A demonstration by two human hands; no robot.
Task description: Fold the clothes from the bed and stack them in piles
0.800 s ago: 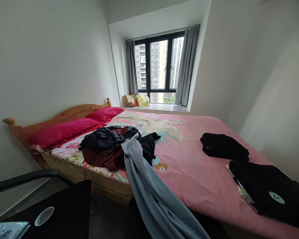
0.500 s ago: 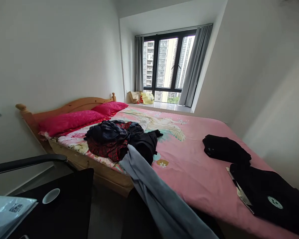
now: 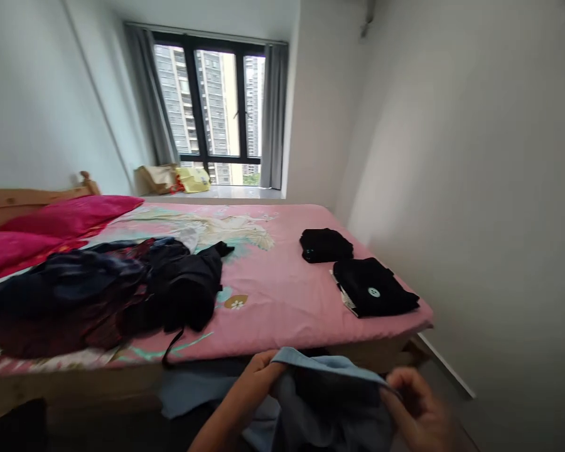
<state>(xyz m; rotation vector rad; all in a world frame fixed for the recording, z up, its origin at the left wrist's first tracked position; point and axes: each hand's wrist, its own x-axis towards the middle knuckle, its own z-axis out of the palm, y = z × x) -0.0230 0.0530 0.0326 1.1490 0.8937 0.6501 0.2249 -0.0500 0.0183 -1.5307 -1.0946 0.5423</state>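
Note:
My left hand (image 3: 252, 383) and my right hand (image 3: 417, 405) each pinch the upper edge of a grey-blue garment (image 3: 324, 392) low in the view, just in front of the bed's near side. The cloth hangs down between the hands and out of the frame. Both hands have their fingers closed on the fabric. On the pink bedspread (image 3: 273, 295) beyond, a heap of dark and plaid clothes (image 3: 108, 289) lies to the left. Two folded black garments lie to the right, the nearer one (image 3: 374, 295) with a round logo and the farther one (image 3: 326, 245) behind it.
Magenta pillows (image 3: 51, 220) rest by the wooden headboard (image 3: 37, 196) at the left. A window (image 3: 211, 107) with grey curtains sits behind the bed, with bags (image 3: 174, 179) on its sill. A white wall (image 3: 475, 188) runs close along the bed's right side.
The view has swung right and down. The grey-blue garment has come off the clothes heap and is now held up by both hands, which were out of view before.

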